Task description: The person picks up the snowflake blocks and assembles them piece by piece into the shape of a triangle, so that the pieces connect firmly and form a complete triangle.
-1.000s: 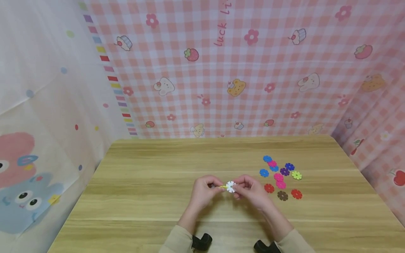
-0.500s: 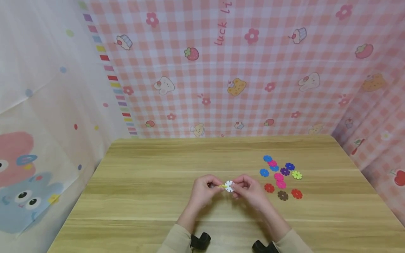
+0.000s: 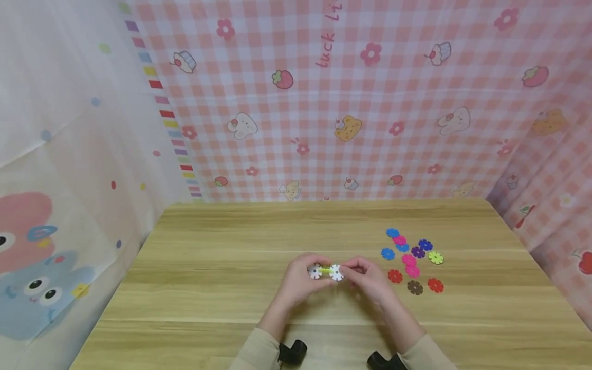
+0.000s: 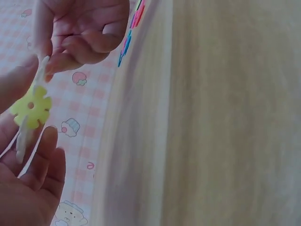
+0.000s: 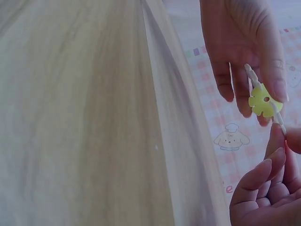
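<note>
Two white notched snowflake discs (image 3: 336, 272) are joined through a yellow snowflake disc (image 4: 31, 107), whose edge and centre hole show in the wrist views. My right hand (image 3: 370, 280) pinches the right-hand white disc between thumb and fingertips. Around the other end is my left hand (image 3: 300, 277), its index finger above and thumb below, spread apart. Between them the left white disc (image 3: 315, 271) lies uncovered. In the right wrist view the left thumb overlaps the yellow disc's edge; whether it touches cannot be told. The joined discs are held above the table.
Loose snowflake discs lie on the wooden table (image 3: 208, 288) to the right of my hands. Among them are a brown disc (image 3: 414, 287), a red disc (image 3: 436, 285), a yellow-green disc (image 3: 436, 257) and a blue disc (image 3: 388, 254). A checked cloth (image 3: 296, 103) hangs behind the table.
My left fingers and thumb have spread from their pinch on the yellow disc, so the left white disc now shows. The right hand keeps its pinch in nearly the same place.
</note>
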`<move>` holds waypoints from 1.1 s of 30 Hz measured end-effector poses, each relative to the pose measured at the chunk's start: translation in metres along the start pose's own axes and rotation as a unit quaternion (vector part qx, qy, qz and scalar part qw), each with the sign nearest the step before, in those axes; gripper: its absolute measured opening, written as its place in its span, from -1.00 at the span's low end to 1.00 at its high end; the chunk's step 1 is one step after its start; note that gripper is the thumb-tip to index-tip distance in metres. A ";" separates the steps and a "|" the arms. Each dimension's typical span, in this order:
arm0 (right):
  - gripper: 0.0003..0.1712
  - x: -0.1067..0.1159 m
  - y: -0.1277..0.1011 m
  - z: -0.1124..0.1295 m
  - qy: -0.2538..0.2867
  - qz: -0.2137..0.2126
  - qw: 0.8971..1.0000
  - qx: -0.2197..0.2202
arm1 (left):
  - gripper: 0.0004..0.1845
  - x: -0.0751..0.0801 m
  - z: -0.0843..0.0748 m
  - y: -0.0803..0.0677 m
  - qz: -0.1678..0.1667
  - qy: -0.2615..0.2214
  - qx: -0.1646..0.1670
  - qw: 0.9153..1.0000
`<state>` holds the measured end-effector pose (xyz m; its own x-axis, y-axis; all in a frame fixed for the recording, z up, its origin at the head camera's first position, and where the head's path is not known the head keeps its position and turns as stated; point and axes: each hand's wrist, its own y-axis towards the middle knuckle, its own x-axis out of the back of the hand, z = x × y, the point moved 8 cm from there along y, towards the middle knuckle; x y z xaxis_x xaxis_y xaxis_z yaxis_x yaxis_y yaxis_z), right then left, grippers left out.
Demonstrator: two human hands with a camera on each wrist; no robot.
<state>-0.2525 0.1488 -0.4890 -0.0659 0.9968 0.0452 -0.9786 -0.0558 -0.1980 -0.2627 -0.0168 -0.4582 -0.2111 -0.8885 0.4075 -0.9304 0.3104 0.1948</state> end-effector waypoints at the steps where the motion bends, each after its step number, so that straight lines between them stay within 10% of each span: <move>1: -0.85 -0.001 0.000 0.000 0.004 -0.002 1.000 -0.002 | -0.59 -0.001 -0.001 0.000 0.003 0.003 -0.005 1.000; 16: -0.89 -0.002 -0.004 -0.003 0.067 -0.012 0.998 -0.017 | -0.65 -0.002 0.001 0.000 -0.006 -0.004 0.016 1.000; 33: -0.59 0.094 -0.015 0.006 -0.138 0.008 0.987 0.078 | -0.69 0.001 0.005 -0.001 0.018 -0.013 0.031 0.999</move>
<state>-0.2453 0.2430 -0.4754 -0.1103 0.9436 0.3123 -0.9938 -0.1003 -0.0481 -0.2639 -0.0201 -0.4624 -0.2517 -0.8856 0.3904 -0.9387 0.3216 0.1243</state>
